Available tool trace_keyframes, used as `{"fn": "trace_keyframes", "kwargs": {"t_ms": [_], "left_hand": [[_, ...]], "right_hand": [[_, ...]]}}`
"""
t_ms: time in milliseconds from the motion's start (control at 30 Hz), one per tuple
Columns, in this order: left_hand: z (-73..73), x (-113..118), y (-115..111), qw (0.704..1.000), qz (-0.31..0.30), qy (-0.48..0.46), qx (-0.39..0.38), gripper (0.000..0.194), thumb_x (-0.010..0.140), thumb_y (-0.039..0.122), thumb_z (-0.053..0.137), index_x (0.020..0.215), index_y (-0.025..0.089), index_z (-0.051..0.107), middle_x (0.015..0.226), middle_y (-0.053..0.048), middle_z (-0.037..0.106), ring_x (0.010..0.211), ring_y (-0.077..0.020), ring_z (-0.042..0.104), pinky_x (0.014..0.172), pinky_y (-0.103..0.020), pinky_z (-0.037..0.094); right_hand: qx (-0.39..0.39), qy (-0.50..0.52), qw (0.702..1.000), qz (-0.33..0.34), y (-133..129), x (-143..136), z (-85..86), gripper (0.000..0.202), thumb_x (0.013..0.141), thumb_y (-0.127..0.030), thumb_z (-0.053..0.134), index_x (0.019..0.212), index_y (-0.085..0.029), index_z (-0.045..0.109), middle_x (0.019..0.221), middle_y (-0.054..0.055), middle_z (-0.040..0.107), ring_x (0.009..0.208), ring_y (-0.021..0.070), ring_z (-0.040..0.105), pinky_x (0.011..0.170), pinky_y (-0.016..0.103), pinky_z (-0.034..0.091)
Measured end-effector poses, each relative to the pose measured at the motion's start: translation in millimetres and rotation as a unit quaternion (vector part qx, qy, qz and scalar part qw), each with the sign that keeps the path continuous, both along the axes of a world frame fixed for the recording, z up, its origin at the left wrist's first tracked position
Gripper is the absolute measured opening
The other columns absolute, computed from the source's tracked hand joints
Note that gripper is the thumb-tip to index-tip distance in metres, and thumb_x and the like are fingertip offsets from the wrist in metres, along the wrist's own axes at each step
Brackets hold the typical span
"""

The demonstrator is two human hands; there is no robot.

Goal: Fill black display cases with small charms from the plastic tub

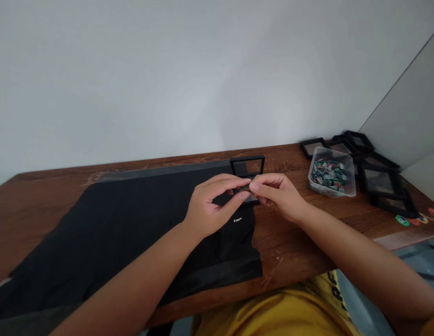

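Observation:
A small black hinged frame [247, 158] with a clear pane stands open at the right end of a black sheet [143, 224]; its lower half lies under my hands. My left hand [213, 200] curves over that half from the left, thumb and forefinger drawn close together around something too small to name. My right hand [278, 193] meets it at the fingertips, thumb and forefinger pinched together, the other fingers curled. What the pinch holds is hidden. A tiny pale piece [237, 220] lies on the sheet just below my left thumb.
A clear plastic tub [332, 186] of small green, white and reddish pieces stands to the right. Several black frames [381, 182] are piled beyond it. Small colourful items [403, 220] lie near the table's right edge. A pale wall [168, 84] rises behind the wooden table [290, 247].

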State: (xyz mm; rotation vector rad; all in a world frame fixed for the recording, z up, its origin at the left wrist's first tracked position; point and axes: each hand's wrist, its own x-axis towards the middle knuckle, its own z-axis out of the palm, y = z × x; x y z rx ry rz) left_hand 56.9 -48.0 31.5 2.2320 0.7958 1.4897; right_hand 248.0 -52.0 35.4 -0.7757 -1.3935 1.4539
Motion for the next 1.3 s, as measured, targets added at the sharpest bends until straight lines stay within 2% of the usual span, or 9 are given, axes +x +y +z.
{"fn": "trace_keyframes", "kwargs": {"t_ms": [100, 233, 367, 533, 767, 967, 1167, 1300], "left_hand": [[-0.5, -0.7, 0.1, 1.000, -0.004, -0.026, 0.001, 0.012, 0.089, 0.023, 0.075, 0.100, 0.022, 0.079, 0.093, -0.004, 0.082, 0.078, -0.0155, 0.073, 0.069, -0.027, 0.060], [-2.5, -1.4, -0.2, 0.999, 0.038, -0.029, -0.015, 0.009, 0.090, 0.028, 0.075, 0.096, 0.023, 0.078, 0.088, -0.003, 0.081, 0.075, -0.0155, 0.072, 0.070, -0.028, 0.060], [-5.1, -1.8, -0.7, 0.998, 0.036, -0.029, -0.045, 0.012, 0.091, 0.032, 0.074, 0.095, 0.022, 0.076, 0.087, -0.003, 0.080, 0.073, -0.0154, 0.071, 0.069, -0.028, 0.059], [-3.2, -2.4, -1.9, 0.998, 0.002, -0.024, -0.049, 0.008, 0.093, 0.028, 0.071, 0.096, 0.021, 0.072, 0.088, -0.003, 0.078, 0.075, -0.0154, 0.070, 0.070, -0.029, 0.057], [-2.0, -2.2, -4.3, 0.998, 0.014, 0.018, -0.052, 0.007, 0.093, 0.027, 0.067, 0.097, 0.021, 0.067, 0.087, -0.003, 0.075, 0.075, -0.0151, 0.069, 0.072, -0.028, 0.057], [-4.6, -2.2, -4.2, 1.000, 0.013, -0.003, -0.018, 0.007, 0.093, 0.017, 0.066, 0.098, 0.022, 0.066, 0.086, 0.000, 0.074, 0.074, -0.0126, 0.069, 0.072, -0.024, 0.056], [-3.7, -2.3, -5.9, 0.997, 0.035, -0.035, -0.053, 0.007, 0.097, 0.020, 0.065, 0.093, 0.022, 0.070, 0.085, -0.001, 0.075, 0.075, -0.0132, 0.072, 0.073, -0.025, 0.058], [-5.9, -2.4, -5.9, 0.997, 0.057, -0.043, -0.031, 0.004, 0.094, 0.020, 0.071, 0.095, 0.022, 0.074, 0.088, -0.001, 0.079, 0.075, -0.0134, 0.074, 0.072, -0.025, 0.061]], "right_hand": [[-0.041, 0.031, 0.997, 0.058, 0.3, 2.0, 0.5, 0.046, 0.081, -0.065, 0.077, 0.079, -0.019, 0.077, 0.067, -0.002, 0.060, 0.051, 0.0071, 0.043, 0.044, 0.021, 0.030], [-0.053, 0.047, 0.993, 0.094, 0.3, 2.6, 0.5, 0.055, 0.085, -0.073, 0.067, 0.087, -0.020, 0.080, 0.075, 0.000, 0.062, 0.055, 0.0082, 0.045, 0.042, 0.020, 0.030], [-0.052, 0.043, 0.993, 0.092, 0.4, 1.9, -1.3, 0.059, 0.085, -0.077, 0.063, 0.087, -0.020, 0.081, 0.075, 0.001, 0.063, 0.055, 0.0091, 0.046, 0.043, 0.020, 0.031], [-0.043, 0.043, 0.994, 0.090, 0.5, 1.6, -3.8, 0.062, 0.088, -0.079, 0.059, 0.086, -0.021, 0.081, 0.075, 0.001, 0.064, 0.055, 0.0092, 0.047, 0.044, 0.021, 0.031], [-0.052, 0.012, 0.994, 0.096, 1.1, 2.6, -2.7, 0.072, 0.088, -0.085, 0.051, 0.083, -0.019, 0.081, 0.072, 0.002, 0.065, 0.054, 0.0098, 0.046, 0.044, 0.022, 0.032], [-0.018, 0.004, 0.997, 0.076, 1.0, 2.3, -5.8, 0.068, 0.091, -0.080, 0.051, 0.087, -0.020, 0.082, 0.074, 0.003, 0.064, 0.056, 0.0100, 0.047, 0.045, 0.022, 0.032], [0.060, -0.001, 0.997, 0.053, 0.9, 2.9, -6.1, 0.067, 0.098, -0.076, 0.046, 0.092, -0.022, 0.085, 0.073, 0.002, 0.060, 0.056, 0.0099, 0.046, 0.049, 0.024, 0.035], [0.087, 0.002, 0.995, 0.050, 1.0, 3.8, -5.7, 0.062, 0.100, -0.072, 0.047, 0.096, -0.023, 0.085, 0.075, 0.001, 0.059, 0.058, 0.0098, 0.047, 0.051, 0.025, 0.035]]}}
